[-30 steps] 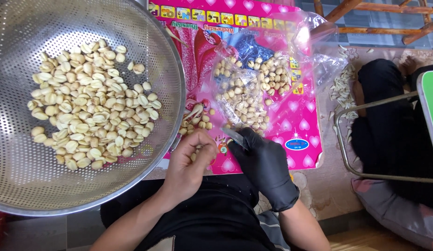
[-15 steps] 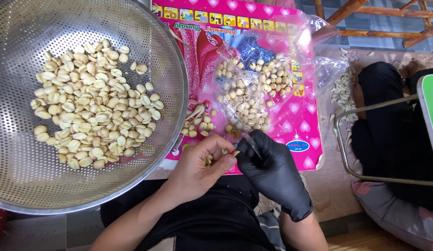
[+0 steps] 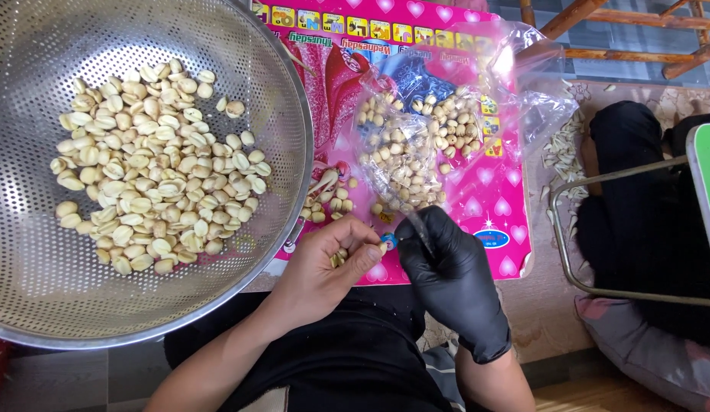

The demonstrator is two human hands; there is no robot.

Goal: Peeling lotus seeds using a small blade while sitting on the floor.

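My bare left hand [image 3: 324, 263] is curled around a few pale seeds, and its fingertips pinch one seed [image 3: 383, 246] just below the pink mat [image 3: 484, 206]. My right hand [image 3: 446, 263], in a black glove, presses against that seed with a thin metal tool [image 3: 420, 229] between its fingers. Both hands meet in front of my dark clothes. A large metal colander [image 3: 34, 290] at the left holds a heap of peeled pale seeds [image 3: 152, 172]. A clear plastic bag [image 3: 439, 107] of round seeds lies on the mat above my hands.
Several loose seeds [image 3: 328, 202] lie on the mat beside the colander's rim. A pile of husks [image 3: 559, 149] sits at the mat's right edge. Another person in black [image 3: 645, 214] sits at the right behind a metal frame [image 3: 557, 229]. Wooden furniture legs [image 3: 614, 34] stand behind.
My hands have come together: the left hand rose and brought a seed to the gloved right hand, which now works at it with the tool.
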